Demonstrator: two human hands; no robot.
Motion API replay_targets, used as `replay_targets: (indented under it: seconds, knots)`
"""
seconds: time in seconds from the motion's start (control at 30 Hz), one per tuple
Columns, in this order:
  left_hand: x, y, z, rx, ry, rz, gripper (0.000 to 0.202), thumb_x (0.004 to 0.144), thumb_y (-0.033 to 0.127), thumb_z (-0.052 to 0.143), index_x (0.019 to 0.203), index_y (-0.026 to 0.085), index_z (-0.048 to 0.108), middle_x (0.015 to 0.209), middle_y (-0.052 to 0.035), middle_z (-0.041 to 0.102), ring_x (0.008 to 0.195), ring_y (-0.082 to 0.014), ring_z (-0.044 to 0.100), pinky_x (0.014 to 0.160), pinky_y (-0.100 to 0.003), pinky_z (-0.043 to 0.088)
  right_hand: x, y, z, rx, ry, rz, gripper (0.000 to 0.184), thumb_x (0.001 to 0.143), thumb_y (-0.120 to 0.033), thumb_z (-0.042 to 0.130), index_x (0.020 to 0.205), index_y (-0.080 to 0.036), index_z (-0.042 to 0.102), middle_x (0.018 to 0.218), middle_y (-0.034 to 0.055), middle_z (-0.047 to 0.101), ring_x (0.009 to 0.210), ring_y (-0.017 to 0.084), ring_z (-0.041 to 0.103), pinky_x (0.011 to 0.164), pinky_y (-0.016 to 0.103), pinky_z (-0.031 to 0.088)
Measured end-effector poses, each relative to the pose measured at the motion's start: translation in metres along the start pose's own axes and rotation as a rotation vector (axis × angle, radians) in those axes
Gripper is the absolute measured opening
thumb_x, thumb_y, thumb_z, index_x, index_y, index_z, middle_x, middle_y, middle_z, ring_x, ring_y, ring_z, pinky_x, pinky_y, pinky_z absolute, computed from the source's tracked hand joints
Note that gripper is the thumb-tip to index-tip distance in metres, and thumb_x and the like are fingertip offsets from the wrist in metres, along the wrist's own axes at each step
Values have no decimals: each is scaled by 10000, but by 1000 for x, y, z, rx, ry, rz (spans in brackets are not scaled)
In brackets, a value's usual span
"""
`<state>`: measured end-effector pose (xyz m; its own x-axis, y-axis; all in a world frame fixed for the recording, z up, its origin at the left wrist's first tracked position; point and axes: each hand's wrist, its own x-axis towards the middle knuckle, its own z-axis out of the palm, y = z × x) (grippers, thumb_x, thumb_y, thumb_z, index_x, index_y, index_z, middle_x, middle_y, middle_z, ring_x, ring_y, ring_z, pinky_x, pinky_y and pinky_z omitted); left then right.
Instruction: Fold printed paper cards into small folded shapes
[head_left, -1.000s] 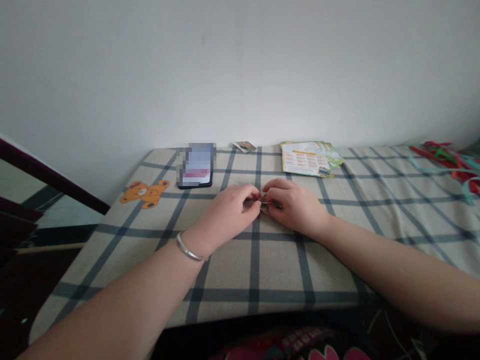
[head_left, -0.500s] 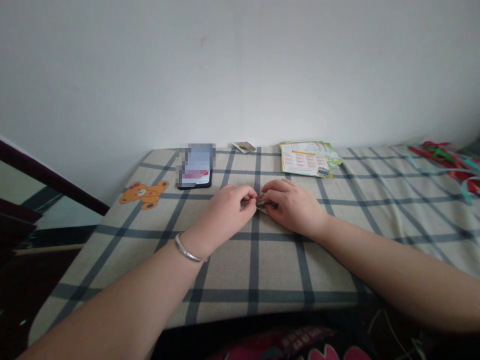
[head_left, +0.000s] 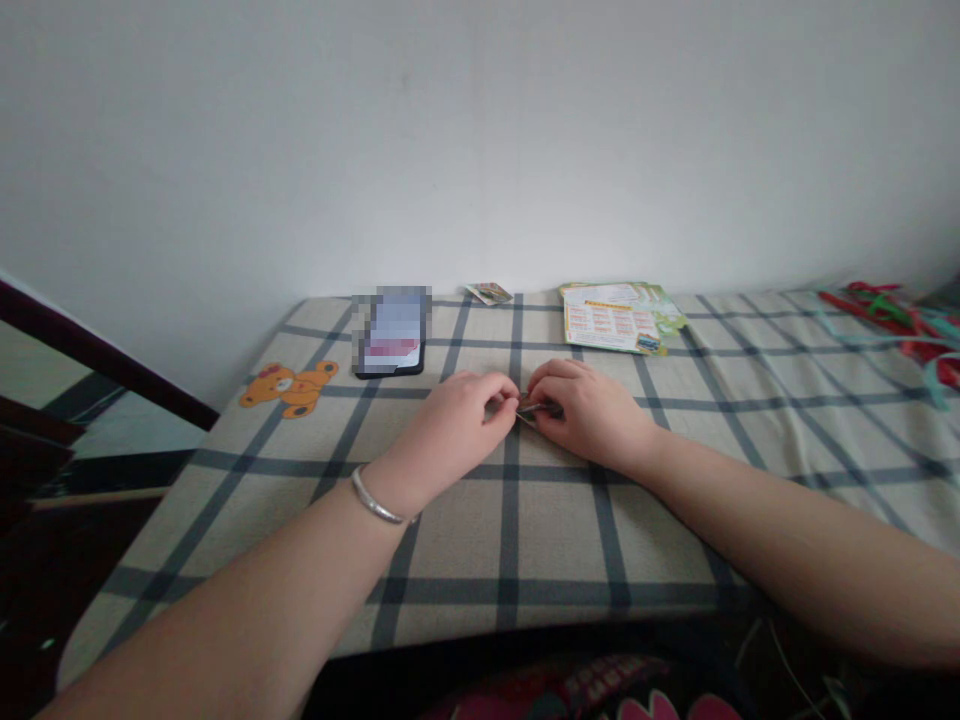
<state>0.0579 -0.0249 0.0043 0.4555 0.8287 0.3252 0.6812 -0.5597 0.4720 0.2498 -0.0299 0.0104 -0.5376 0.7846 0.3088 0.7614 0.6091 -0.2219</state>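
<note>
Between my hands is a small folded piece of paper (head_left: 527, 408), mostly covered by my fingers, just above or on the checked tablecloth (head_left: 465, 540). My left hand (head_left: 471, 415) pinches its left end between thumb and fingertips; a silver bangle (head_left: 375, 497) circles that wrist. From the other side my right hand (head_left: 589, 412) is closed on the same paper, with thumb below and fingers curled over. Beyond the hands, near the wall, lies a small folded paper piece (head_left: 489, 293) with a coloured print.
A phone (head_left: 394, 335) with a blurred screen lies at the back left, with a bear picture (head_left: 289, 388) beside it. Several printed sheets (head_left: 615, 320) are fanned out at the back right. Red, green and pale blue ribbons (head_left: 900, 320) lie at far right. The wall (head_left: 480, 140) bounds the back.
Both hands have shifted very slightly to the right with the paper. A little more of the paper shows between the fingers. The other things have stayed in place.
</note>
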Motion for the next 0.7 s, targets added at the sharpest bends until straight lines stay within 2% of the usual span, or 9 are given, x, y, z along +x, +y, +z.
replay_targets:
  seconds: [0.1, 0.27, 0.5, 0.7]
  knots:
    - [0, 0, 0, 0, -2, 3, 134, 894, 231, 498, 884, 208, 630, 851, -11, 666, 861, -187, 596, 788, -333, 465, 0, 2, 2, 20, 13, -13, 103, 804, -137, 595, 865, -167, 672, 1020, 61, 660, 941, 197, 594, 858, 321, 480]
    - [0, 0, -1, -5, -19, 9, 130, 886, 218, 500, 872, 205, 629, 845, -10, 665, 855, -186, 592, 783, -333, 458, 0, 8, 7, 84, 39, -70, 129, 881, -254, 593, 918, -207, 707, 1023, 42, 657, 948, 188, 584, 853, 316, 477]
    - [0, 1, -1, -20, -23, 2, 135, 885, 210, 492, 888, 203, 627, 857, -10, 670, 863, -184, 590, 786, -328, 460, 3, 8, 11, 117, 54, -54, 121, 852, -224, 613, 902, -205, 721, 1019, 64, 639, 965, 197, 564, 877, 337, 469]
    - [0, 1, 0, -13, -11, 14, 132, 880, 197, 489, 895, 212, 619, 868, -5, 659, 860, -176, 586, 808, -328, 455, 2, 7, 10, 101, 53, -31, 78, 838, -202, 601, 870, -178, 668, 1014, 78, 626, 973, 203, 569, 872, 337, 475]
